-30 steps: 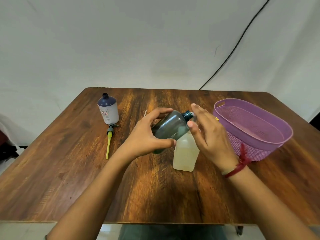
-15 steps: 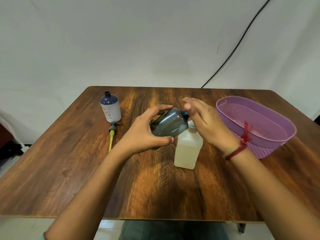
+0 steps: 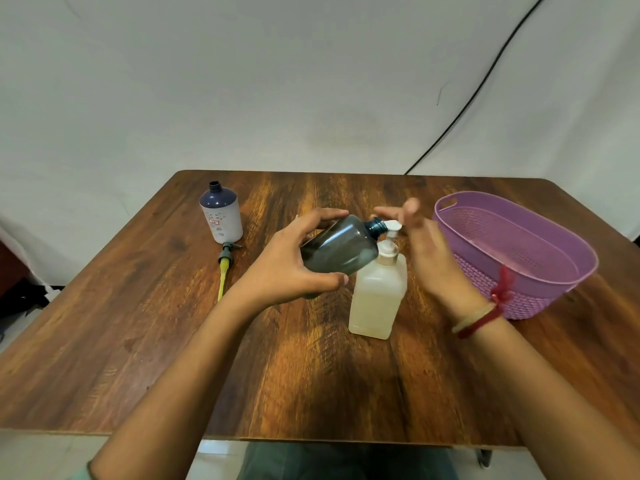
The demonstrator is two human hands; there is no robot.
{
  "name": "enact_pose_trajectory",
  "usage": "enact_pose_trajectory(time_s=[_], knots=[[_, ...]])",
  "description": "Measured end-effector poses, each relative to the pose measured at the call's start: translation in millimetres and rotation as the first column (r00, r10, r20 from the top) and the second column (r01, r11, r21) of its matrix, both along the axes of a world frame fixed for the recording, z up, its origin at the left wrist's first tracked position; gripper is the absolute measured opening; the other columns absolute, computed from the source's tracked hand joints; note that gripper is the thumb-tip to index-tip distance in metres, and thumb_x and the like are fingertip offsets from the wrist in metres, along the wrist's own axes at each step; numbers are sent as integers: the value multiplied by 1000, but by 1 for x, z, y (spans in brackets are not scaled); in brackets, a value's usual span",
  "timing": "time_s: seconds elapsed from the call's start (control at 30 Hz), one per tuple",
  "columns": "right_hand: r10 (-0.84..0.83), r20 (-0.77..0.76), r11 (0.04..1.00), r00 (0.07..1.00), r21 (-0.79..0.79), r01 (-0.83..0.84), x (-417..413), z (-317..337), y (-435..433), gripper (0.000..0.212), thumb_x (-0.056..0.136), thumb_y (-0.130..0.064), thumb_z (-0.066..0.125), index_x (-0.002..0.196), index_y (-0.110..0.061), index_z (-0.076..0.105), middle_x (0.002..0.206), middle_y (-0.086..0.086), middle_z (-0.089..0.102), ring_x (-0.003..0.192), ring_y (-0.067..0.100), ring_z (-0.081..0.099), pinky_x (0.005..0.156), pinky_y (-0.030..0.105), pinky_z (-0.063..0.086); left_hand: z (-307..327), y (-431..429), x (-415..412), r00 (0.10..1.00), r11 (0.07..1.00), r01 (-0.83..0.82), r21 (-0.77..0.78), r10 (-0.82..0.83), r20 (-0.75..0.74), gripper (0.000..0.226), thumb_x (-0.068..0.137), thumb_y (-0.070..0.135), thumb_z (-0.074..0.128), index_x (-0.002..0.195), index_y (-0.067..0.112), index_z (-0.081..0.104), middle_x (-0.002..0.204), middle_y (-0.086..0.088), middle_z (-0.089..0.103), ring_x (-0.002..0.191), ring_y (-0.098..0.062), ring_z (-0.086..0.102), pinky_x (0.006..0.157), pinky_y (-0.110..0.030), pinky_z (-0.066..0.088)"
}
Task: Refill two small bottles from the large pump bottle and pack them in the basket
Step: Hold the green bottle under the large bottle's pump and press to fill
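Note:
My left hand (image 3: pixel 289 268) grips a dark translucent small bottle (image 3: pixel 341 247), tilted with its open neck against the white nozzle of the large pump bottle (image 3: pixel 379 292). The pump bottle stands mid-table with pale liquid inside. My right hand (image 3: pixel 420 244), blurred, hovers with straight fingers just right of and above the pump head, holding nothing. A second small bottle (image 3: pixel 221 213), white with a dark blue top and no cap, stands at the back left. The purple basket (image 3: pixel 568 258) sits at the right with nothing visible in it.
A grey and yellow pump cap with its tube (image 3: pixel 225 268) lies on the wooden table (image 3: pixel 311 375) in front of the white small bottle. A black cable (image 3: pixel 478 88) runs down the white backdrop to the table's far edge.
My right hand lifted off the pump head and moved a little right, so the white nozzle now shows. The dark bottle stays tilted at the nozzle in my left hand.

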State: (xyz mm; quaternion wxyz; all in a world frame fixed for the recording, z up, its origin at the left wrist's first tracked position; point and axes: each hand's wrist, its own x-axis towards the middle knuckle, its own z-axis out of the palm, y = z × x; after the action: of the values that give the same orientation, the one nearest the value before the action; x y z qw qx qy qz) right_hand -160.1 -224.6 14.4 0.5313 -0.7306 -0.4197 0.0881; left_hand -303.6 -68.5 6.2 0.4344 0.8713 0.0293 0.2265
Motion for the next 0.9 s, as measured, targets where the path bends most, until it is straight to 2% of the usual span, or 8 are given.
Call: enact_pose_trajectory(time_s=[0.07,0.13,0.23,0.3,0.37,0.57,0.8,0.9], knots=[[-23,-209,999,978,26,29,5,7,6,95,66,-89,14,104,-21,68,103,-6,69,95,0,61,90,22,45,0,2,1,1000,1000,2,10,-2,-3,75,64,40,75,132,39,45,128,14,50,116,-4,52,89,-28,53],[-65,-189,997,980,-40,58,11,11,14,64,92,-61,21,101,-18,68,108,3,68,97,8,60,91,25,45,0,3,1,1000,1000,5,23,-5,-4,75,64,41,75,132,40,45,128,14,50,117,-5,51,90,-29,53],[-79,-122,993,989,-99,67,16,8,23,36,101,-34,33,98,-20,66,111,5,65,103,14,58,93,31,47,0,4,2,1000,1000,8,25,-8,-6,75,65,39,75,133,38,44,129,15,50,118,-4,50,91,-30,53],[-90,-218,993,972,-93,71,12,5,25,34,101,-27,34,99,-17,67,109,5,64,93,10,59,78,21,48,-1,4,1,1000,1000,10,28,-9,-5,76,66,37,76,135,35,44,130,15,50,119,-5,50,91,-32,53],[-116,-306,993,945,-50,105,9,0,27,33,99,-26,37,97,-13,68,101,7,66,84,12,59,69,22,46,-3,5,1,1000,1000,7,21,-7,-8,76,66,36,77,135,34,44,130,14,50,118,-6,51,90,-34,54],[21,-657,999,753,37,5,4,-5,20,43,89,-49,52,103,-11,64,92,11,69,80,22,66,74,33,52,-3,6,4,1000,1000,20,10,-20,-13,76,66,36,76,135,32,45,129,16,50,118,-5,51,92,-32,52],[69,-703,995,708,100,1,7,-11,20,43,89,-43,53,112,-8,61,97,15,67,77,23,66,68,32,52,-5,5,5,999,998,46,-43,-47,-3,75,65,37,75,134,35,45,126,22,51,117,-3,51,92,-25,50],[126,-689,980,713,197,17,6,-15,22,37,93,-36,48,105,-6,65,93,15,68,75,22,66,65,32,52,-7,5,6,999,997,54,-63,-54,2,75,65,36,75,134,34,45,125,21,53,116,-4,53,91,-22,49]])
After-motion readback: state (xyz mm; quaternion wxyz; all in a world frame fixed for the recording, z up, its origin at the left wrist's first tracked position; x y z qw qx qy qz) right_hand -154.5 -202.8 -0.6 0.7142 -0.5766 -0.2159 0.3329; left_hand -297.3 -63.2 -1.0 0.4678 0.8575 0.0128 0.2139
